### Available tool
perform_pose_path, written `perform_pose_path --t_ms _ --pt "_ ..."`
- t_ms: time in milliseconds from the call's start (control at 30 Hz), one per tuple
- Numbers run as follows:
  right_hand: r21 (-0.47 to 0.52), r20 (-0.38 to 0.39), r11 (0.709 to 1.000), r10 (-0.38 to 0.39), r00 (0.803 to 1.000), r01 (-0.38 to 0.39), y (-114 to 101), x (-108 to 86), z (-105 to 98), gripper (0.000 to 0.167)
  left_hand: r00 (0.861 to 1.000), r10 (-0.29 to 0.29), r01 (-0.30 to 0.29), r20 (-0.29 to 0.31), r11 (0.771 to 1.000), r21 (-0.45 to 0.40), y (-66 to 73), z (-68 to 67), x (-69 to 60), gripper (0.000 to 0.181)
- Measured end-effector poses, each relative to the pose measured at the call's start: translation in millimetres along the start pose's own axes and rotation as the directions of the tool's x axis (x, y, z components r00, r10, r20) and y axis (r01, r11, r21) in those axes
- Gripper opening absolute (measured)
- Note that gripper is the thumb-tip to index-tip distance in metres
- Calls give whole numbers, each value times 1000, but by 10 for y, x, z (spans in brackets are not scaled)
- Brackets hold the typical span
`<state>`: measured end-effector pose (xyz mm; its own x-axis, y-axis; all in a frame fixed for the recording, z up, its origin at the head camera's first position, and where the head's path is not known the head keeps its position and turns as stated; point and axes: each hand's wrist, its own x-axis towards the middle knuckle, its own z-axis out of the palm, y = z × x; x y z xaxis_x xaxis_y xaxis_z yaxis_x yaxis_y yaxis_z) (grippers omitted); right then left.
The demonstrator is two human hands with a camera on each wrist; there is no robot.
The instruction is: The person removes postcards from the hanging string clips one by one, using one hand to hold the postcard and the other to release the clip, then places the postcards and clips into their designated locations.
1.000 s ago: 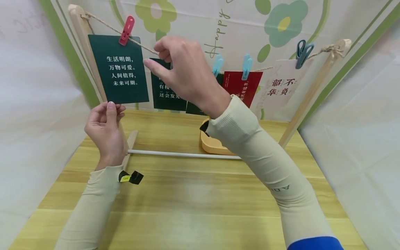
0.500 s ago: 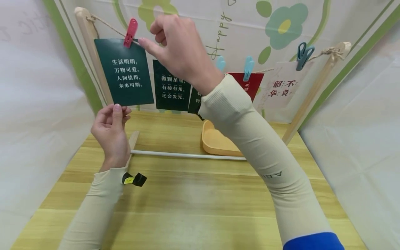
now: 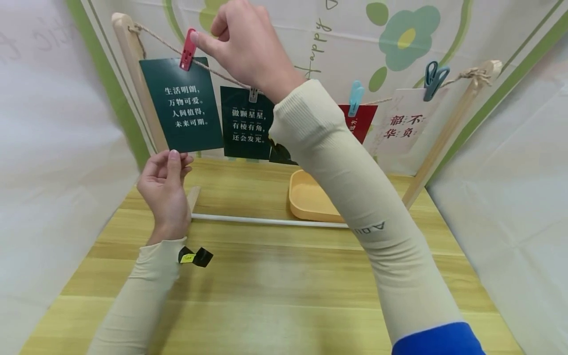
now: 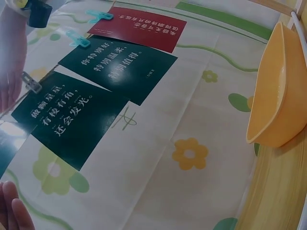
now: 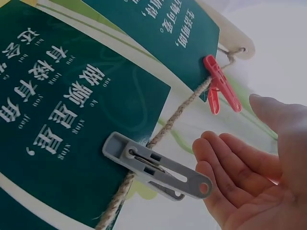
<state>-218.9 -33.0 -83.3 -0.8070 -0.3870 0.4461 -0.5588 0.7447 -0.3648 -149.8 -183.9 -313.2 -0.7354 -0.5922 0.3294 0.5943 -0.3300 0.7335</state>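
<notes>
A dark green card (image 3: 186, 133) with white writing hangs from a twine line (image 3: 155, 37) by a red clothespin (image 3: 187, 55). My left hand (image 3: 164, 182) pinches the card's lower edge, thumb in front and fingers behind. My right hand (image 3: 253, 44) is raised at the upper end of the red clothespin, where the thumb overlaps it in the head view. In the right wrist view, a small gap shows between my spread right thumb and fingers and the red clothespin (image 5: 223, 86). A grey clothespin (image 5: 158, 165) on a second green card (image 5: 62, 100) is beside those fingers.
Farther right hang another green card (image 4: 122, 69), a red card (image 4: 144, 28) with a light blue clothespin (image 3: 355, 98), and a pale card (image 3: 406, 123) with a grey-blue clothespin (image 3: 435, 81). Wooden posts (image 3: 448, 133) hold the twine. An orange tray (image 3: 306, 197) stands behind a white rod (image 3: 266, 222).
My right hand has moved up and left along the twine to the red clothespin, uncovering the second green card. My left hand keeps its pinch on the first card. The head view has shifted slightly.
</notes>
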Motion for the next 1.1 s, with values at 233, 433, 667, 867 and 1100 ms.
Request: perform_pose_path --t_ms 233,433,667,867,1100 --pt "-17 60 999 38 997 -37 -56 122 53 39 1000 0 0 4 1000 4 -9 -11 -1 21" --pt "22 89 997 75 993 -78 -105 194 81 39 1000 -15 15 5 1000 14 -2 -22 -16 23" --pt "49 99 995 84 992 -89 -112 240 109 39 1000 1 -2 23 1000 21 -20 -15 -32 23" --pt "69 99 993 87 991 -94 -98 254 117 38 999 10 -11 38 1000 26 -30 9 -40 22" --pt "70 66 994 76 995 -81 -93 233 114 40 999 21 -21 49 1000 5 -14 35 -41 20"
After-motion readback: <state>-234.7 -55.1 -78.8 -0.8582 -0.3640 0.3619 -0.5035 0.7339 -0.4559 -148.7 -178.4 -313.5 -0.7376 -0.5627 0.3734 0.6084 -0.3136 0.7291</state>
